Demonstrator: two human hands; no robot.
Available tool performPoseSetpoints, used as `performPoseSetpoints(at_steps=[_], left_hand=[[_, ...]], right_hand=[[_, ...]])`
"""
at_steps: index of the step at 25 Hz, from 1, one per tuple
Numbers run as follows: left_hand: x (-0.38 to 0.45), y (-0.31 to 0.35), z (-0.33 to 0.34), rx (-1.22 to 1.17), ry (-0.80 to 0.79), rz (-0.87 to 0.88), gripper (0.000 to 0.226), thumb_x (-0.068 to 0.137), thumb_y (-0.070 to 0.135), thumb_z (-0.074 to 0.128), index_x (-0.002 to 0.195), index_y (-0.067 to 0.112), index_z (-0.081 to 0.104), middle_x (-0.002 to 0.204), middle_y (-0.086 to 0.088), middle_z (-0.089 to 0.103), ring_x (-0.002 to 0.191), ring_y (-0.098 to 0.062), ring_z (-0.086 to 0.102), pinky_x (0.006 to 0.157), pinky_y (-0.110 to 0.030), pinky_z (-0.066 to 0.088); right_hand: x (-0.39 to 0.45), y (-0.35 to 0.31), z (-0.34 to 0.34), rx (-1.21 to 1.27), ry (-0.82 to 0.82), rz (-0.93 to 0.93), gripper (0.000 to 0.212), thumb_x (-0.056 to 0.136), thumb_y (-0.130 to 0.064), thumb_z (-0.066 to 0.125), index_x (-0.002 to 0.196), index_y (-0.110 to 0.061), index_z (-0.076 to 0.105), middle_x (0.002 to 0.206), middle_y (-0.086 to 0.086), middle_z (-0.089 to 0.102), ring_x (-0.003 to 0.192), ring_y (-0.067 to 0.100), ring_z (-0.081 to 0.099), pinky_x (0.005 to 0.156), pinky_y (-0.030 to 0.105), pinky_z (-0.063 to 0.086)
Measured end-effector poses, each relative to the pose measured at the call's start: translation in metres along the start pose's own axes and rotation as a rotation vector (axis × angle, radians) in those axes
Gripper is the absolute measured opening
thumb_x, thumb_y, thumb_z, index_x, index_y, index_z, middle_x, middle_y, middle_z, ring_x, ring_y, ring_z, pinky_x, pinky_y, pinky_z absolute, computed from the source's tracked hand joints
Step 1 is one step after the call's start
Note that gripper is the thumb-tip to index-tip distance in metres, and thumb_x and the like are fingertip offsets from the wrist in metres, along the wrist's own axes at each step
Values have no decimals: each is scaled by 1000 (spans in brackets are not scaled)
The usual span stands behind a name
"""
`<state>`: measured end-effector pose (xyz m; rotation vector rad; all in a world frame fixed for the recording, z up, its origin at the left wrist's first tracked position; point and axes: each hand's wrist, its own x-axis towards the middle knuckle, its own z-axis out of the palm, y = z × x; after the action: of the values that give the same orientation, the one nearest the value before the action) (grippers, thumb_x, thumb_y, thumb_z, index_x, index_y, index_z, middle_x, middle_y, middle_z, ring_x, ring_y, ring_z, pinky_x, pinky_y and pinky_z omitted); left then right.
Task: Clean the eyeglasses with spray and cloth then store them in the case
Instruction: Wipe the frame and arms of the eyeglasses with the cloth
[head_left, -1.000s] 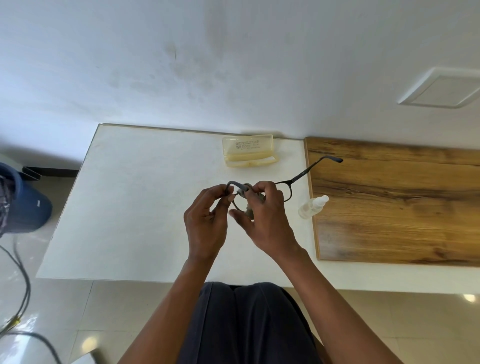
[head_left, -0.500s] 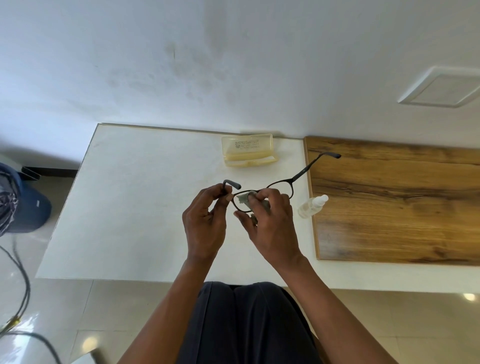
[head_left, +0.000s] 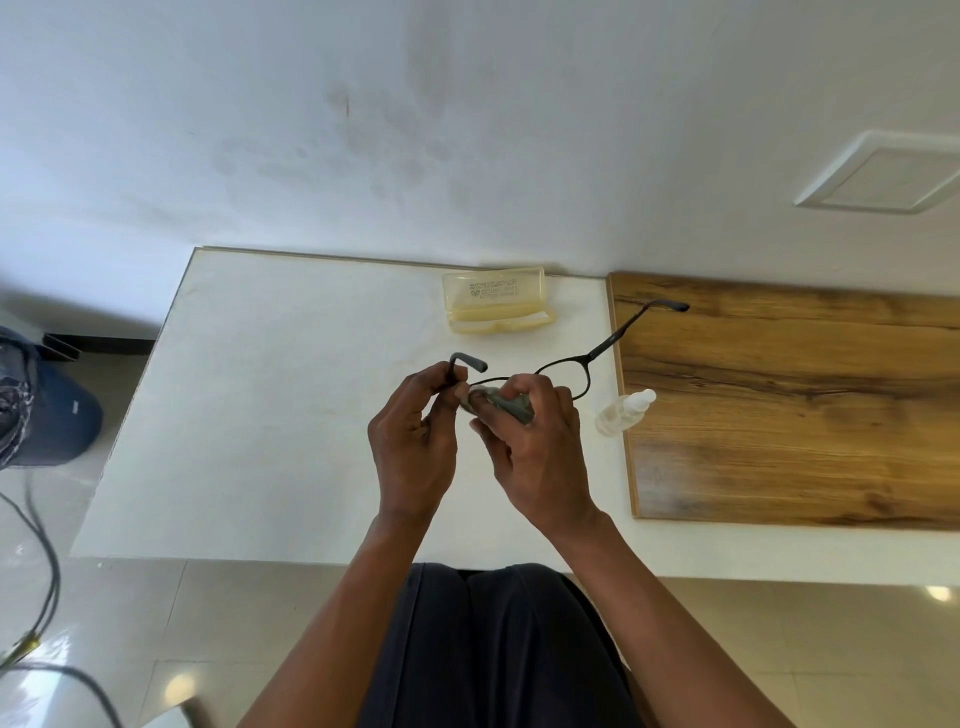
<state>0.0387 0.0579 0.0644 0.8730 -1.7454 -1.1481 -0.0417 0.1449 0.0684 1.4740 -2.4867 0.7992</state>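
Note:
Black-framed eyeglasses are held above the white table, arms unfolded, one arm reaching right over the wooden board. My left hand pinches the frame at its left end, by the hinge. My right hand presses a grey cloth around the left lens, which is hidden by it. The right lens rim is bare. A clear yellowish glasses case stands open at the back of the table. A small clear spray bottle lies on its side at the board's left edge, right of my hands.
A wooden board covers the table's right part. A white wall runs behind the table. A dark blue bin and loose cables are on the tiled floor at the left. My dark-trousered lap is under the table's near edge.
The glasses have tilted flatter, so the right lens rim now shows clear of my right hand. The cloth has shifted on the left lens under my right fingers. Hands stay in place.

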Motion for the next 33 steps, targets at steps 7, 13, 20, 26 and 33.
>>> performPoseSetpoints(at_steps=[7,13,20,26,33], left_hand=[[-1,-2,-3,-14,16,-8,16,84,2,62,97,9,68,91,1,69,86,2,63,78,-11,48],[0,3,0,20,-9,99,13,83,-3,61,95,-2,67,91,-1,67,87,0,62,80,-10,47],[5,3,-1,66,-17,150,14,83,-8,60,94,-4,67,92,-1,67,87,-1,61,79,-10,48],[2,-1,-3,39,-6,138,14,84,-4,59,94,2,67,92,12,64,87,6,61,76,-9,48],[0,-3,-3,53,-2,140,15,84,-8,58,92,2,66,89,16,61,86,11,58,77,-9,46]], right_hand=[[-4,13,-3,-73,35,-23,22,70,-27,79,87,-17,72,91,10,63,83,24,51,59,34,45],[-5,11,1,-205,54,10,37,76,-40,70,100,-11,68,96,9,64,90,19,38,59,31,43],[-2,-1,6,-55,24,63,35,80,-28,69,114,-19,65,105,14,60,98,22,40,68,34,46],[-2,0,7,19,50,59,17,73,-25,76,90,-22,71,99,12,61,93,25,47,67,34,45],[-3,6,2,-249,129,-11,28,70,-45,75,76,-18,68,95,6,66,92,20,39,62,30,39]])
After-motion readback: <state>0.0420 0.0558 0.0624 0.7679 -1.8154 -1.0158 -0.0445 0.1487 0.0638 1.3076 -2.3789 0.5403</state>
